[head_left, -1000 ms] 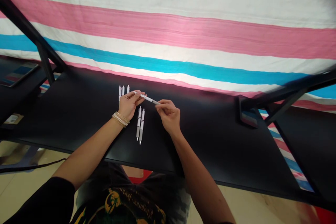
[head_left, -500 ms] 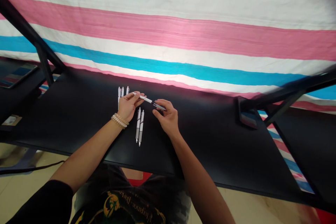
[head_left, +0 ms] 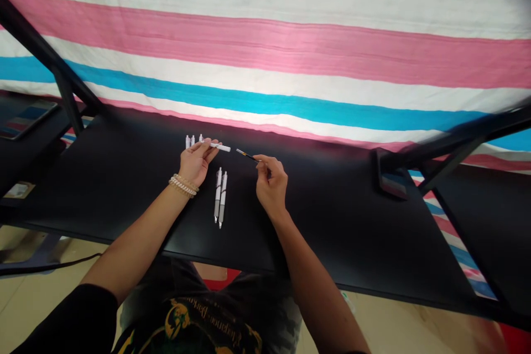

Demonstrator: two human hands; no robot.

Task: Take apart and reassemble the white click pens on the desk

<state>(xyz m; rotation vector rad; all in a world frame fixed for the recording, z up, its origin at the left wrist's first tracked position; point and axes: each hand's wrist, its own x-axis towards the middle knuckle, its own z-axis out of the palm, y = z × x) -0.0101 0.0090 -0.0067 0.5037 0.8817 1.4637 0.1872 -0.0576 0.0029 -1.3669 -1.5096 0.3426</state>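
Observation:
My left hand (head_left: pixel 196 165) is closed on a white pen barrel (head_left: pixel 220 147), whose open end points right. In my right hand (head_left: pixel 272 181), thumb and fingers pinch a thin dark pen refill (head_left: pixel 245 154) with a pale tip. A small gap separates the refill from the barrel. The fingers hide the refill's other end, so I cannot tell whether the grey grip is on it. Between my forearms, two white pens with grey grips, one on the left (head_left: pixel 217 194) and one on the right (head_left: pixel 223 199), lie side by side. Several more white pens (head_left: pixel 187 141) lie partly hidden behind my left hand.
The black table (head_left: pixel 340 221) stretches to both sides. A striped sheet (head_left: pixel 265 50) hangs behind it, with black metal supports at left (head_left: pixel 68 99) and right (head_left: pixel 440 160). A dark flat object (head_left: pixel 390 177) stands by the right support. A small cardboard piece (head_left: pixel 19 189) lies far left.
The refill has come out of the white barrel. My right hand has moved slightly right and tightened into a pinch; my left hand has shifted a little left with the barrel.

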